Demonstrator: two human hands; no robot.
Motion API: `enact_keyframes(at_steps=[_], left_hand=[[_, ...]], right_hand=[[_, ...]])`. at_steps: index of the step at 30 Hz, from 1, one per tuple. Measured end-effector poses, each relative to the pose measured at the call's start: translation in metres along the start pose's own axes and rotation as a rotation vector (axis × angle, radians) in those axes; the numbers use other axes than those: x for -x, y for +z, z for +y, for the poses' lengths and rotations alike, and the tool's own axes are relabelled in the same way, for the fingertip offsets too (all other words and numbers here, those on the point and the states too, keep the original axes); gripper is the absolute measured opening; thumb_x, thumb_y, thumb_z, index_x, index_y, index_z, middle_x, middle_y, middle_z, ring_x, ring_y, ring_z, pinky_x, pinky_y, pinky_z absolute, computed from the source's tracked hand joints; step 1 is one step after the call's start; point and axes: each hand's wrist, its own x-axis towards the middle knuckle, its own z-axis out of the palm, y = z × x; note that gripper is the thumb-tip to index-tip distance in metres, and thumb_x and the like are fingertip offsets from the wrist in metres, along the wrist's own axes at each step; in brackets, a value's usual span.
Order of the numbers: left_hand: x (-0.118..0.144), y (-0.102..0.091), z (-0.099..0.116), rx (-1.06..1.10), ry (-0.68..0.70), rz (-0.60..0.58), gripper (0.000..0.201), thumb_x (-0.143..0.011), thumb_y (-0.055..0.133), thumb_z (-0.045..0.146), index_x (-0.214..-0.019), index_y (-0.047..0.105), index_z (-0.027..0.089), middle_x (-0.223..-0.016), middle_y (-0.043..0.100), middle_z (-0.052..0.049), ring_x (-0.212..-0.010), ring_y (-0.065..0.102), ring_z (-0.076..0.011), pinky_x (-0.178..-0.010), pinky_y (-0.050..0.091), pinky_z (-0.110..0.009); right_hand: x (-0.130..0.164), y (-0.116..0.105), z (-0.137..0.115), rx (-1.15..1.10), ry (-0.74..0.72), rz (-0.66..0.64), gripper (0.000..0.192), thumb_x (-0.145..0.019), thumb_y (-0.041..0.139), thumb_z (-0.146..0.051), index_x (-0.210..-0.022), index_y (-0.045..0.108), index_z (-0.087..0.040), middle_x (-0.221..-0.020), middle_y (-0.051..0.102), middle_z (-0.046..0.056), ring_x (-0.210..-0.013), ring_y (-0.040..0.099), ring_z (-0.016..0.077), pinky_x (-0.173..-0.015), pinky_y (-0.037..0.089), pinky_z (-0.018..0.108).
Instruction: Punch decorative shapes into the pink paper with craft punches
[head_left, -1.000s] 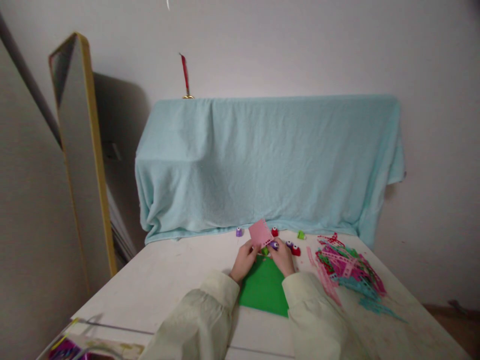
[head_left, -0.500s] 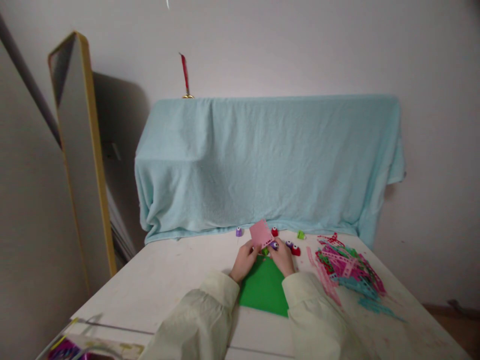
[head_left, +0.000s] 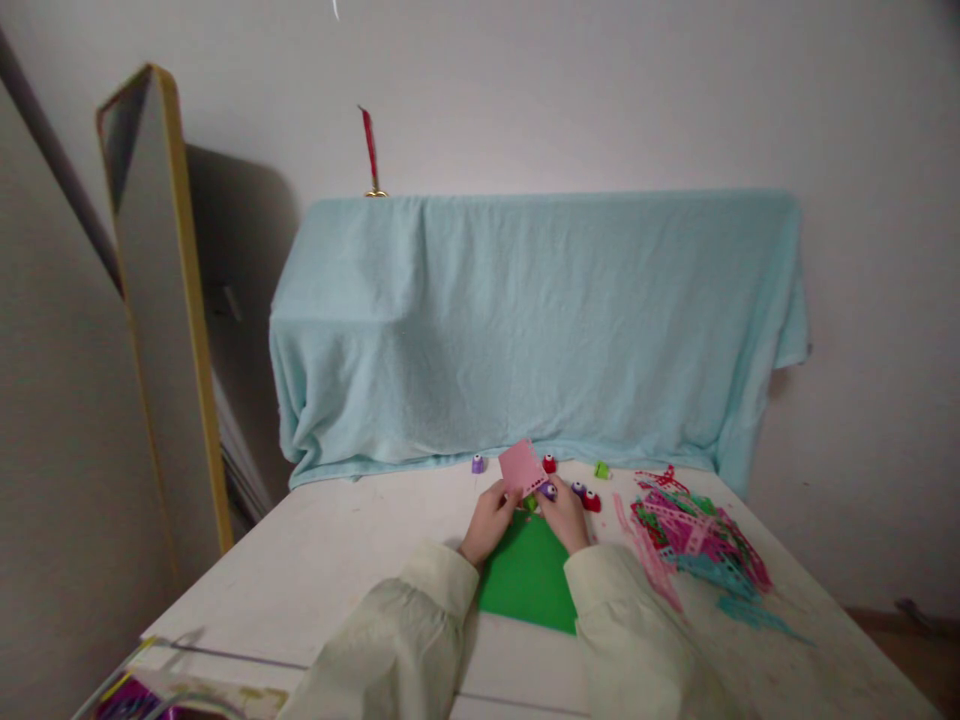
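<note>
My left hand is closed on the lower left edge of a small sheet of pink paper. The paper is tilted, with a row of small holes along its lower right edge. My right hand pinches near its lower right corner. Between my fingers a small green object shows in part; its kind is hidden. A purple craft punch appears just behind my right fingers. Under my wrists lies a green sheet of paper.
Small punches stand behind my hands: a purple one, a red one, a green one and others. A heap of punched paper strips lies at the right. A blue cloth hangs at the table's back; a mirror leans left.
</note>
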Motion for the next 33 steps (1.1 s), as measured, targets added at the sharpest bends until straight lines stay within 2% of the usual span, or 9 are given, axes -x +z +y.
enact_keyframes(at_steps=[20,33], left_hand=[[0.0005,-0.0015,0.0012,-0.008,0.020,-0.009,0.040,-0.088,0.040,0.049,-0.085,0.060,0.014,-0.071,0.061,-0.002,-0.059,0.052,-0.0127,-0.057,0.037,-0.022],[-0.0011,0.0003,-0.0078,-0.054,0.017,-0.009,0.039,-0.089,0.040,0.048,-0.084,0.059,0.014,-0.072,0.060,-0.002,-0.058,0.052,-0.0122,-0.056,0.037,-0.022]], right_hand=[[0.0016,-0.0042,-0.0065,0.012,0.014,0.003,0.020,-0.075,0.053,-0.027,-0.092,0.063,-0.020,-0.086,0.068,0.006,-0.072,0.065,0.0203,-0.062,0.046,0.025],[0.0001,-0.0016,-0.0026,0.054,0.007,-0.020,0.023,-0.078,0.052,-0.028,-0.096,0.062,-0.019,-0.088,0.068,0.006,-0.073,0.065,0.0197,-0.062,0.045,0.024]])
